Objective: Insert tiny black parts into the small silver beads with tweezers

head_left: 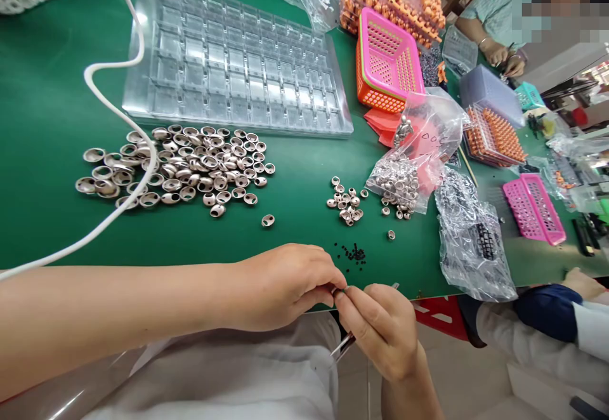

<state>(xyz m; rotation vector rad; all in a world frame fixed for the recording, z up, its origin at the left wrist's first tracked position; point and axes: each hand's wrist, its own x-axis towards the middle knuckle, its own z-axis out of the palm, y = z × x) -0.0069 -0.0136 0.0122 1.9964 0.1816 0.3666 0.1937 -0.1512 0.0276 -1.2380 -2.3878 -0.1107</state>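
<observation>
My left hand (297, 278) is pinched closed at the green table's front edge, its fingertips meeting those of my right hand (380, 325). Between them is a small dark part, mostly hidden by the fingers. A thin metal tool (343, 345) runs under my right hand, its tip hidden. Just beyond the fingertips lies a scatter of tiny black pieces (354, 254). Small silver rings (349, 202) form a pile behind these, beside an open clear bag (404, 182) of similar rings. A larger heap of oval silver rings (204, 163) spreads to the left.
A clear compartment tray (238, 58) stands at the back, with a white cable (107, 99) crossing at left. Stacked baskets (390, 58), a crumpled plastic bag (469, 236) and a pink basket (533, 207) are to the right. Other people sit at the right.
</observation>
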